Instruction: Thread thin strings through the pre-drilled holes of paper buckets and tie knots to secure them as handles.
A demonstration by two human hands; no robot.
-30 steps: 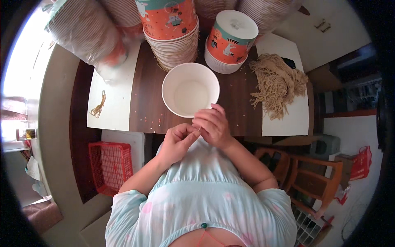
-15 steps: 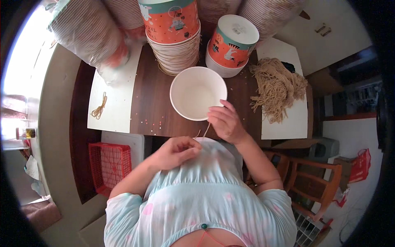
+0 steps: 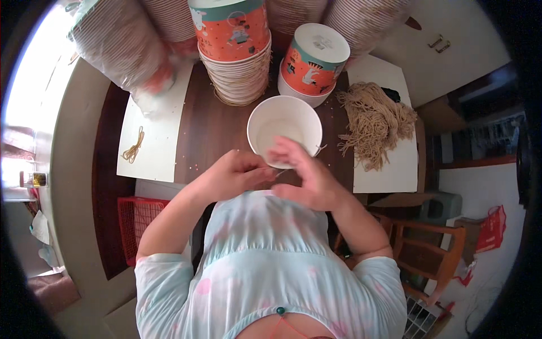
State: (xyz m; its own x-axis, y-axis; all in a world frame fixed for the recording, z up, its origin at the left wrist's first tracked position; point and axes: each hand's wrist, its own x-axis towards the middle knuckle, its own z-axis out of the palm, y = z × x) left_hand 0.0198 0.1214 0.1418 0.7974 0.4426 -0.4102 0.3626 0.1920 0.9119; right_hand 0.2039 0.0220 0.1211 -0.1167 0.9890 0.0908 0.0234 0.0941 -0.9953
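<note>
We log the white tub (image 3: 305, 127) standing on the table (image 3: 212, 127); right hand (image 3: 309, 179) at its near rim, fingers spread; left hand (image 3: 237, 176) beside it, fingers curled, grip unclear to us.

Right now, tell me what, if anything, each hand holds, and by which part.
Left hand: seemingly pinching something thin beside the white bucket; its held part cannot be told. Right hand: open, no visible hold.
</note>
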